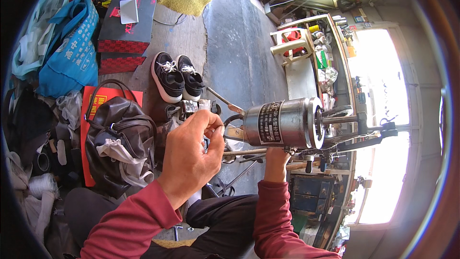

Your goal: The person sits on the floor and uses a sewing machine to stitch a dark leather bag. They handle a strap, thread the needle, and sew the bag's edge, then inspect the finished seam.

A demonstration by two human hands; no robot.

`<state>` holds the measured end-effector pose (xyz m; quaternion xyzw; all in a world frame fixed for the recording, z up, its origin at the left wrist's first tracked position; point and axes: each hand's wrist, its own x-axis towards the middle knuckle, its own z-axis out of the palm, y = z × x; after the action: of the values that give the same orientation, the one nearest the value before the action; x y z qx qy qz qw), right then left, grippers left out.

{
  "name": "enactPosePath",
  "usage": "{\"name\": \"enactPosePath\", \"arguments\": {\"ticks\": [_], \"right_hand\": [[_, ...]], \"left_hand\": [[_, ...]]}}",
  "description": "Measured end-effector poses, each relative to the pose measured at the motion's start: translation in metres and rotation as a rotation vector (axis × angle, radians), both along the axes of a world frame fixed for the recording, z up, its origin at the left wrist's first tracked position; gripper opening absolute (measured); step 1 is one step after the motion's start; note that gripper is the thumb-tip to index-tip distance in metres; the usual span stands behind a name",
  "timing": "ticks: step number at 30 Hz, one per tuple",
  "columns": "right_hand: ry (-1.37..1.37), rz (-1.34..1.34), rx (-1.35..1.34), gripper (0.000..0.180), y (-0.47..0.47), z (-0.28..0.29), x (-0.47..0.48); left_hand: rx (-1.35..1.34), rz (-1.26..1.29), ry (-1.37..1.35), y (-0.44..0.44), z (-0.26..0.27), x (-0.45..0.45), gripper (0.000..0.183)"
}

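A metal shoe-patching machine with a cylindrical body and a label plate stands before me, its narrow arm pointing left. My left hand is beside the arm's left end, thumb and index fingertips close together; whether something thin lies between them cannot be told. Under the cylinder is my right hand, its fingers mostly hidden by the machine. A pair of black sneakers with white laces and soles rests on the floor beyond my left hand.
To the left lie a dark leather bag, a red paper bag, a blue cloth bag and dark shoe boxes. A plastic stool and a cluttered shelf stand at the right, near bright windows.
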<state>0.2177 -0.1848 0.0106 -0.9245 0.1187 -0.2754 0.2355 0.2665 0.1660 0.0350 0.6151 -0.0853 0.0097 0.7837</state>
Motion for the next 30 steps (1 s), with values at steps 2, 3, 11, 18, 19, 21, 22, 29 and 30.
{"name": "enactPosePath", "arguments": {"ticks": [2,3,11,18,19,21,22,29,30], "right_hand": [[0.001,-0.002,-0.003,0.031,-0.0005,0.0005,0.0009],[0.004,-0.003,-0.001,0.031,-0.0007,0.0005,0.0015],[0.005,-0.001,0.000,0.031,-0.0012,0.0005,0.0024],[0.002,-0.004,0.002,0.031,-0.0014,0.0005,0.0011],[0.002,-0.003,0.000,0.031,-0.0014,0.0006,0.0011],[0.001,0.002,0.002,0.031,-0.0012,0.0004,0.0008],[0.001,0.000,0.001,0.031,-0.0014,0.0004,0.0013],[0.000,0.000,0.002,0.031,-0.0030,0.0006,0.0022],[0.001,0.001,0.001,0.031,-0.0029,0.0001,0.0023]], "left_hand": [[-0.005,0.000,0.003,-0.0003,0.0000,0.0002,0.010],[-0.008,0.000,0.006,-0.0004,0.0001,0.0003,0.010],[-0.010,-0.016,0.046,0.0008,0.0012,0.0000,0.010],[0.024,-0.025,0.008,0.0011,0.0001,0.0005,0.006],[0.029,-0.036,0.007,0.0021,0.0001,0.0004,0.006],[0.031,-0.041,0.013,0.0028,0.0006,0.0003,0.006],[0.027,-0.043,0.017,0.0030,0.0008,0.0002,0.006],[0.031,-0.042,0.022,0.0024,0.0002,0.0009,0.006],[0.027,-0.039,0.020,0.0020,0.0000,0.0009,0.006]]}}
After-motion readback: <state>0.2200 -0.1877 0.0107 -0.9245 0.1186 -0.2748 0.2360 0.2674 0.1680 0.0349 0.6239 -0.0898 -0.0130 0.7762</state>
